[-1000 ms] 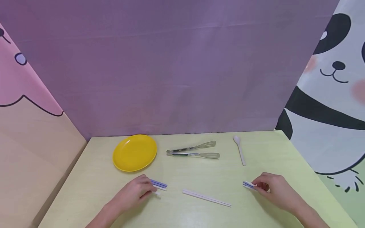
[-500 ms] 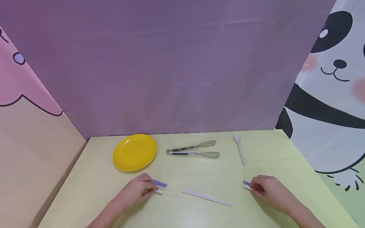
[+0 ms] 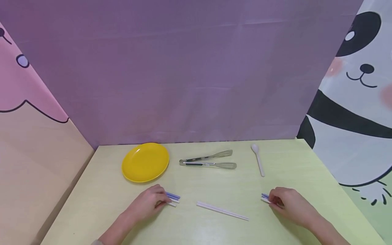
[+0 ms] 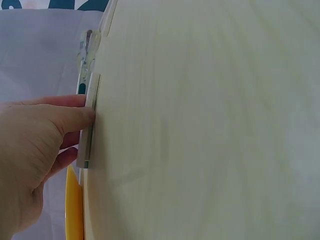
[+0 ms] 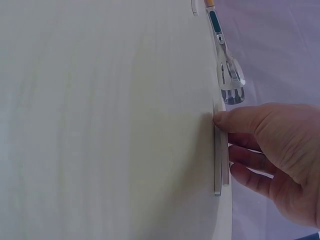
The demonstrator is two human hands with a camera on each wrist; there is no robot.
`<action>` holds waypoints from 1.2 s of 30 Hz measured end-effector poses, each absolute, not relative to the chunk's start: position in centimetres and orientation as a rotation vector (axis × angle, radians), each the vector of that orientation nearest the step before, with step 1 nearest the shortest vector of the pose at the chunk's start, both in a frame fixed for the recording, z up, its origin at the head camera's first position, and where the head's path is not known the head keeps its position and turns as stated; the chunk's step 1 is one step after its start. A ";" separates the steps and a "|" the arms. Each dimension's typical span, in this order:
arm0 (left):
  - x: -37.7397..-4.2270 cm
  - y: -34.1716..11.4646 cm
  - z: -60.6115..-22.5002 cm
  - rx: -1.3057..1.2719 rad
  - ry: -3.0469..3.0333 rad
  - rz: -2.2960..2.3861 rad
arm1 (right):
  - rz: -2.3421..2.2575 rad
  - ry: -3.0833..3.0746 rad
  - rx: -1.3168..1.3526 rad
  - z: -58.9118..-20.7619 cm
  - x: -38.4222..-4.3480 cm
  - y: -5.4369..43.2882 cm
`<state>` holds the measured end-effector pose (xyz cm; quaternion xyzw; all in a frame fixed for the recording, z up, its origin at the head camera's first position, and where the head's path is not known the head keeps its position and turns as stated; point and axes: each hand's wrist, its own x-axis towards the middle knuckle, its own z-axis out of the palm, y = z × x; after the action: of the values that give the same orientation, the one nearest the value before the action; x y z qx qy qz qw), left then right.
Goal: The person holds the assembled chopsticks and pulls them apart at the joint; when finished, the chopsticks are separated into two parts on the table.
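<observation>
In the head view my left hand (image 3: 150,200) pinches a short white stick (image 3: 173,204) low over the table (image 3: 183,231). Just beyond it lie blue sticks (image 3: 173,196) and another white one, partly covered by the hand. Thumb and fingers also show on the pale stick (image 4: 90,102) in the left wrist view. On the other side, my right hand (image 3: 289,204) pinches a white stick (image 3: 265,200) right beside blue sticks (image 3: 264,195), whose far ends the hand hides. The right wrist view has the thumb against a pale stick (image 5: 225,155), with another alongside.
Between the hands lies a pair of pale chopsticks (image 3: 222,211). Farther back are a yellow plate (image 3: 145,162), metal tongs (image 3: 208,164) spread apart, and a pale spoon (image 3: 258,160). A purple cloth (image 3: 196,75) hangs behind the table.
The left hand's white stick has come down from a tilt to lie alongside the row. The right hand has shifted slightly left, its white stick moving to the near side of the blue ones.
</observation>
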<state>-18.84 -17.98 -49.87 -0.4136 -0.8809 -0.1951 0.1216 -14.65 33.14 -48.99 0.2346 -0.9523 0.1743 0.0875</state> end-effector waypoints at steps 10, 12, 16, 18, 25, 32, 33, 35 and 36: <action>-18.8 -17.8 -49.9 -1.162 -2.626 -0.566 | 0.525 -2.785 0.736 -49.5 -14.9 33.2; -18.8 -17.8 -49.8 -1.144 -2.642 -0.560 | 0.520 -2.762 0.751 -49.6 -15.0 33.2; -18.6 -17.8 -49.3 -1.133 -2.632 -0.569 | 0.501 -2.753 0.763 -49.4 -15.0 32.9; -18.6 -17.7 -49.0 -1.148 -2.606 -0.579 | 0.482 -2.743 0.783 -49.2 -14.7 32.5; -19.7 -15.6 -45.8 -1.212 -2.703 -0.651 | 0.511 -2.614 0.984 -47.4 -13.7 28.0; -19.7 -10.4 -43.7 -1.471 -2.631 -0.539 | 0.632 -2.649 1.136 -47.9 -14.2 24.5; -19.6 -9.6 -43.7 -1.504 -2.630 -0.526 | 0.640 -2.654 1.152 -48.0 -14.4 24.1; -19.4 -8.1 -44.0 -1.540 -2.650 -0.483 | 0.657 -2.660 1.180 -48.4 -14.6 23.3; -19.3 -7.4 -44.1 -1.545 -2.668 -0.468 | 0.662 -2.657 1.190 -48.5 -14.8 22.9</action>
<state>-19.26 -7.44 -44.14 -0.4954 -0.8555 -0.1501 0.0116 -14.75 22.91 -48.55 0.3973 -0.8873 0.2209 0.0778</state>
